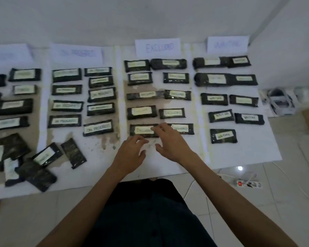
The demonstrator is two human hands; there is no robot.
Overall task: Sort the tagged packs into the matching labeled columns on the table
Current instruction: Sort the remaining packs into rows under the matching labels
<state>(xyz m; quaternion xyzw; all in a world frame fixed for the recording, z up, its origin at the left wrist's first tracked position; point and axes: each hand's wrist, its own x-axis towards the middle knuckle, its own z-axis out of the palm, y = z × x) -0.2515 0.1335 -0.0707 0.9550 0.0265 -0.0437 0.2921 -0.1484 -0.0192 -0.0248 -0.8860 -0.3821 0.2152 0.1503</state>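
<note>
Dark packs with pale tags lie in four paper columns headed by signs, among them EXCLUDED (157,46), ON PROGRESS (78,54) and WAITING (227,44). My right hand (169,140) hovers with spread fingers over the front row of the EXCLUDED column, its fingertips touching the front-left EXCLUDED pack (141,130). My left hand (131,153) is just below that pack, fingers apart, holding nothing. A second EXCLUDED pack (183,128) lies to the right, partly hidden by my right hand. A loose pile of unsorted packs (34,161) lies at the front left.
The white paper sheets (239,152) lie on a tiled floor by a white wall. A power strip (248,184) with cables sits at the front right. White boxed items (279,101) stand at the right of the WAITING column.
</note>
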